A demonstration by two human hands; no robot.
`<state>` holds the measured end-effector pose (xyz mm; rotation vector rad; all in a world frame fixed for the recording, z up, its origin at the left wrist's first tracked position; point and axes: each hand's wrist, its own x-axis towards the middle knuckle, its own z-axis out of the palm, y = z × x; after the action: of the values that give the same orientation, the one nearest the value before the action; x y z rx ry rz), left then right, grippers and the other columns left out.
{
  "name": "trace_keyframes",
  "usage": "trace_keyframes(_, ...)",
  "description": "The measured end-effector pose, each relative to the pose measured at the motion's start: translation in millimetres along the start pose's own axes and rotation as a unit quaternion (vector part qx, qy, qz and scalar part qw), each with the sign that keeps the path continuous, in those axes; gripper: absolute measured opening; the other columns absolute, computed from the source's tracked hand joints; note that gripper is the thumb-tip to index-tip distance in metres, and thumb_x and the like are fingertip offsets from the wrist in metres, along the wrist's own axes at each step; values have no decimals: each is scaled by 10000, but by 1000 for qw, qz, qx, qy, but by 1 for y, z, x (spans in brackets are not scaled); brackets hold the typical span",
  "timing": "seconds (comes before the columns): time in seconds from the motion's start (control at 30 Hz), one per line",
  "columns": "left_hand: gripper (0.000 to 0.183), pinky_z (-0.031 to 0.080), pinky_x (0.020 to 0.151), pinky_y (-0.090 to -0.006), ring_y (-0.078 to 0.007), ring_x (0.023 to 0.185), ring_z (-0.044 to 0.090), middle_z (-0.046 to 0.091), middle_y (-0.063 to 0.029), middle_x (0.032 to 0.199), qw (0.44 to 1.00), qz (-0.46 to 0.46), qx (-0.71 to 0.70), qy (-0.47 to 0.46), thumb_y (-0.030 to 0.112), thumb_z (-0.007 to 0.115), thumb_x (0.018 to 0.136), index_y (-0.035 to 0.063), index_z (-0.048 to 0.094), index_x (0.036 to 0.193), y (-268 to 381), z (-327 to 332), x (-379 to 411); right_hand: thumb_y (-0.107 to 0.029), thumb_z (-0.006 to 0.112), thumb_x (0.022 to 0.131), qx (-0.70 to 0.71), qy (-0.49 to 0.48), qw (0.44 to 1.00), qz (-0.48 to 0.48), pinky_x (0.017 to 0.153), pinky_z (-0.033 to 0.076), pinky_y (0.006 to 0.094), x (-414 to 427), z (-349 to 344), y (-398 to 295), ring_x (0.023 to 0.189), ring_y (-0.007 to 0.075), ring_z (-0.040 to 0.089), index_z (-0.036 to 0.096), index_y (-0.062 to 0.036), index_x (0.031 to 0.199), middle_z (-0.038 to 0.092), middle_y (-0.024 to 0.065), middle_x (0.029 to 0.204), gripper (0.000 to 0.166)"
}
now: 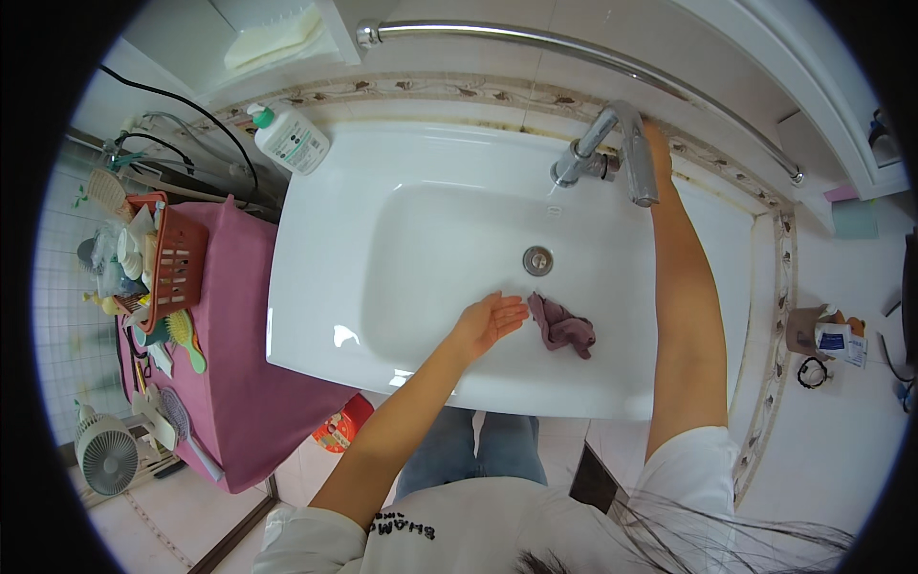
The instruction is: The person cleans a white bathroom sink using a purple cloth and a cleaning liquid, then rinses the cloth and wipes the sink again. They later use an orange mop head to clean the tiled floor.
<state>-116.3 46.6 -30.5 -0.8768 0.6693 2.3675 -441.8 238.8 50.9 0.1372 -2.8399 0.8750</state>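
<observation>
A crumpled mauve cloth [563, 328] lies in the white washbasin [445, 251], below the metal drain plug [538, 260]. My left hand [491, 323] hovers over the basin just left of the cloth, palm turned up and holding nothing; its fingertips come close to the cloth's edge. At the back right stands a chrome faucet [574, 161] with a tall bent spout. My right hand [658, 147] reaches behind that spout, which hides most of its fingers, so what it touches is not visible. No water stream shows under the spout.
On the basin's back left corner is a white pump bottle [292, 140]. A pink-covered table [244, 402] at left bears a red plastic basket [179, 258], hairbrushes [186, 341] and a small fan [107, 455]. Along the back wall runs a chrome rail [502, 32].
</observation>
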Motion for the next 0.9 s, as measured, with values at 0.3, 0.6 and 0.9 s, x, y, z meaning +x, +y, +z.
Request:
trace_keyframes(0.3, 430, 423, 999, -381, -311, 1145, 508, 491, -221, 1246, 992, 21, -124, 7, 231, 280, 988, -92, 437, 1225, -19, 42, 44, -262, 474, 924, 227, 110, 968, -7, 634, 443, 414, -82, -11, 2, 674, 357, 565, 561, 16, 841, 594, 184, 733, 303)
trace_keyframes(0.6, 238, 507, 695, -328, -212, 802, 582, 566, -114, 899, 965, 88, -245, 20, 243, 424, 923, 32, 535, 920, -61, 44, 117, -193, 496, 890, 533, -221, 700, 420, 505, 409, 265, -250, 76, 7, 593, 135, 517, 489, -34, 733, 517, 52, 667, 224)
trace_keyframes(0.9, 220, 475, 525, -302, -173, 580, 539, 515, -49, 642, 977, 72, -162, 121, 240, 591, 856, 104, 502, 707, -50, 87, 71, -45, 500, 869, 370, -348, 823, 256, 756, 471, 268, -274, 43, -9, 881, 140, 559, 547, -45, 942, 565, 54, 891, 88)
